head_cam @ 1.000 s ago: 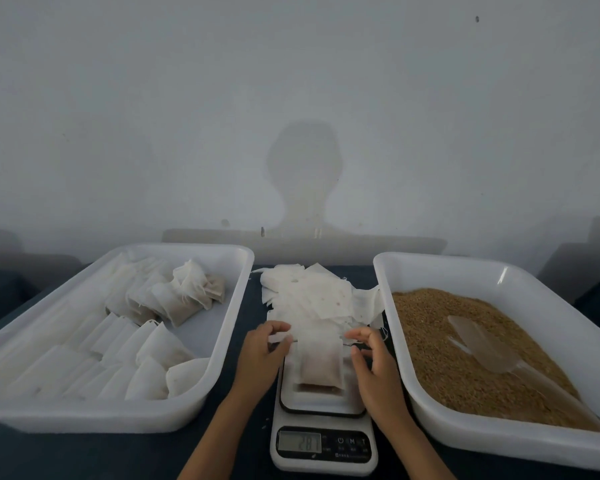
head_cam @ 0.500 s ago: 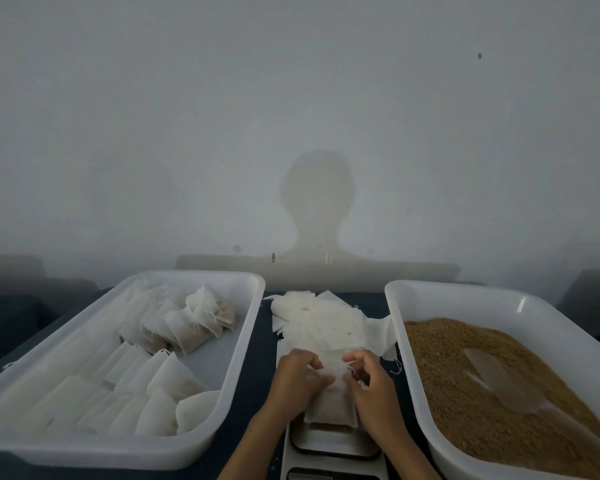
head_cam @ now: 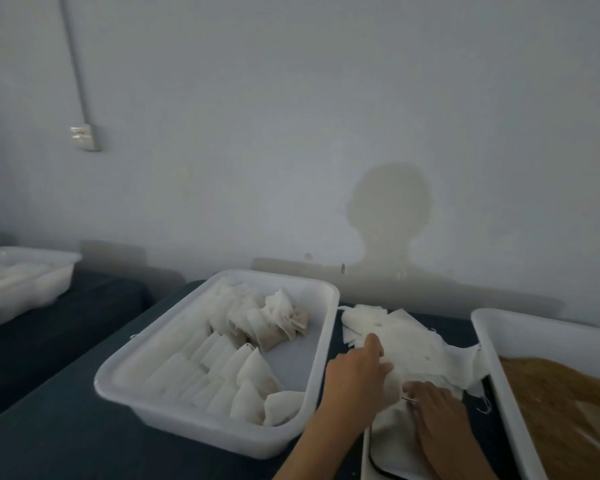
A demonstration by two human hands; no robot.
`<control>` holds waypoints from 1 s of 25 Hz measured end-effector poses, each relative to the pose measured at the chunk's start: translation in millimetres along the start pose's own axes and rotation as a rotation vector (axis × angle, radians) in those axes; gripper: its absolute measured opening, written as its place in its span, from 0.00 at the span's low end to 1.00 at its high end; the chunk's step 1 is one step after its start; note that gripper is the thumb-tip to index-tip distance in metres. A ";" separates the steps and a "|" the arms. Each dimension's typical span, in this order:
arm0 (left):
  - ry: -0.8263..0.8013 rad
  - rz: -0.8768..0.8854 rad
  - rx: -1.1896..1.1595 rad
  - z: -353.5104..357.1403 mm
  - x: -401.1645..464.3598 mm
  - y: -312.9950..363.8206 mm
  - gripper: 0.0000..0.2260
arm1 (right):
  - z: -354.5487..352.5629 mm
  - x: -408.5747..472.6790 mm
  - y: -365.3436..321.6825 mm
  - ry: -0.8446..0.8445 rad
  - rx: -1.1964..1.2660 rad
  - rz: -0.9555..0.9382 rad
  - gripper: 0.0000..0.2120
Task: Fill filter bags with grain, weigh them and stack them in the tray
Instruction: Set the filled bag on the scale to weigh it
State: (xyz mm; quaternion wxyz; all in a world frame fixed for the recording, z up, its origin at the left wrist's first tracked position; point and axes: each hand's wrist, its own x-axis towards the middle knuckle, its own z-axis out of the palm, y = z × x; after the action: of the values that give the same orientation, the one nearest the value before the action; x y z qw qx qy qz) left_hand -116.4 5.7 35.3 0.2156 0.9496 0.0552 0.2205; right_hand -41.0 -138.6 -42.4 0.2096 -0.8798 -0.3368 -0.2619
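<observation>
Blurring hands (head_cam: 355,372) over filter bag (head_cam: 392,415), scale (head_cam: 378,462) cut off (display hidden)

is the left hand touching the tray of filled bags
Apart. The head view shows the left hand resting on the pile of empty bags, with a dark strip of table between it and the tray rim.

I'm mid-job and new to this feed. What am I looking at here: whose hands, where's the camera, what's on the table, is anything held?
There is no machine: a person works bare-handed, filmed by a camera on their head looking down. On the dark table a white tray holds filled bags. A second tray on the right holds brown grain. Between them lies a pile of empty bags. The left hand and right hand handle a bag over the scale. Blur hides the exact grip.
</observation>
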 end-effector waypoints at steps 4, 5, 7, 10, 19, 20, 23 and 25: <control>0.187 -0.110 -0.091 -42.3 7.3 -25.7 0.09 | -1.6 -2.3 -7.9 0.007 -0.011 -0.174 0.22; 0.226 -0.148 -0.124 -53.2 8.8 -35.1 0.08 | -0.5 -3.4 -9.0 -0.002 -0.011 -0.213 0.24; 0.299 -0.249 -0.146 -73.3 11.4 -58.0 0.07 | -3.1 -5.3 -13.9 -0.002 0.023 -0.269 0.22; 0.258 -0.415 -0.014 -92.1 15.0 -98.7 0.08 | -5.0 -11.9 -22.4 0.024 0.026 -0.322 0.13; -0.294 -0.526 0.053 -65.3 8.8 -155.3 0.14 | -29.3 -3.7 -29.6 -0.179 0.079 -0.173 0.18; -0.312 -0.526 0.060 -63.2 9.3 -155.4 0.12 | -26.9 0.3 -23.0 -0.217 0.121 -0.128 0.18; -0.316 -0.512 0.077 -64.4 11.1 -153.5 0.04 | -12.3 18.1 -20.6 -0.273 0.214 0.047 0.17; -0.285 -0.528 0.039 -67.3 10.5 -153.7 0.06 | -1.5 30.9 -22.0 -0.293 0.223 0.097 0.16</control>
State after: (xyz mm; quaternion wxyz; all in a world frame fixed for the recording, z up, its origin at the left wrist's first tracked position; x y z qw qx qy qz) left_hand -138.3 172.1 27.2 0.2527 0.9278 0.2738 0.0203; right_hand -37.3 -109.4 -18.3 0.2670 -0.8950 -0.3480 -0.0814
